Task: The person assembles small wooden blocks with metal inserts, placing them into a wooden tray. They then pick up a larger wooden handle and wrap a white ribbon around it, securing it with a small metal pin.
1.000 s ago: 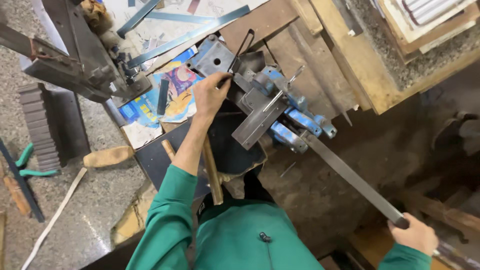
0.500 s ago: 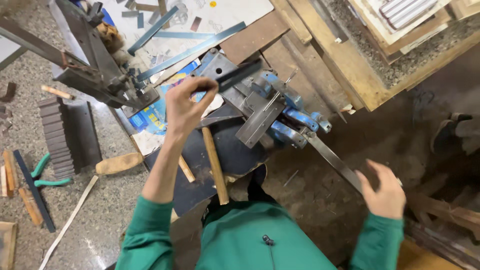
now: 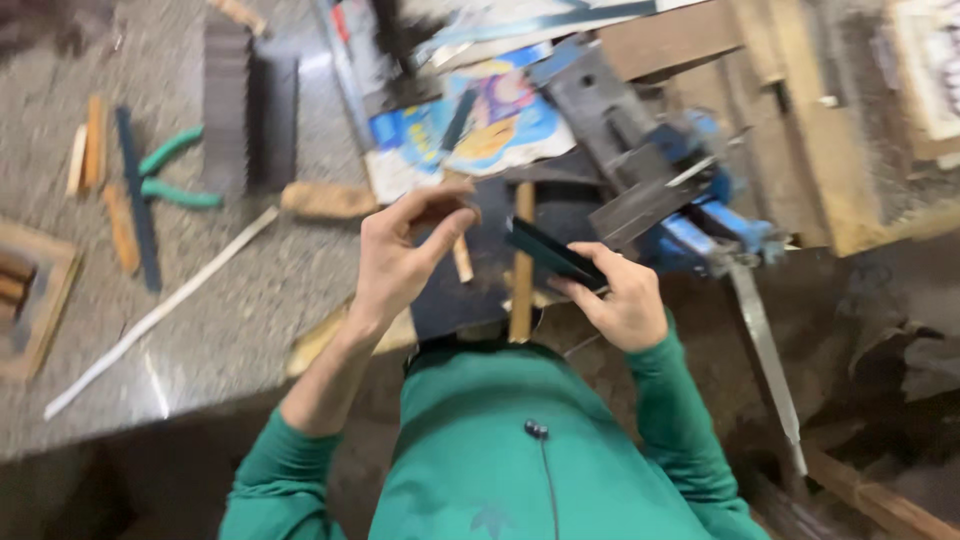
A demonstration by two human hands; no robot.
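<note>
My right hand [image 3: 618, 298] grips a dark flat metal plate [image 3: 550, 255] by its near end, just in front of my chest. My left hand [image 3: 400, 255] is a short way to its left, thumb and fingers pinched together over a dark sheet [image 3: 470, 290]. Motion blur hides whether anything is between those fingers. A wooden handle [image 3: 522, 265] lies on the sheet between my hands. Behind my right hand a blue vise [image 3: 705, 205] clamps a grey metal bar [image 3: 640, 205].
A long steel lever [image 3: 765, 345] slopes down from the vise at right. On the speckled bench lie green-handled pliers [image 3: 175, 175], a stack of dark plates [image 3: 250, 100], a white strip [image 3: 160, 310], a colourful paper [image 3: 485, 125] and wood offcuts [image 3: 325, 198]. Wooden planks [image 3: 800, 110] lie at the back right.
My left hand has drawn back from the vise toward my body. My right hand has left the long lever, come to the middle and now holds the dark plate.
</note>
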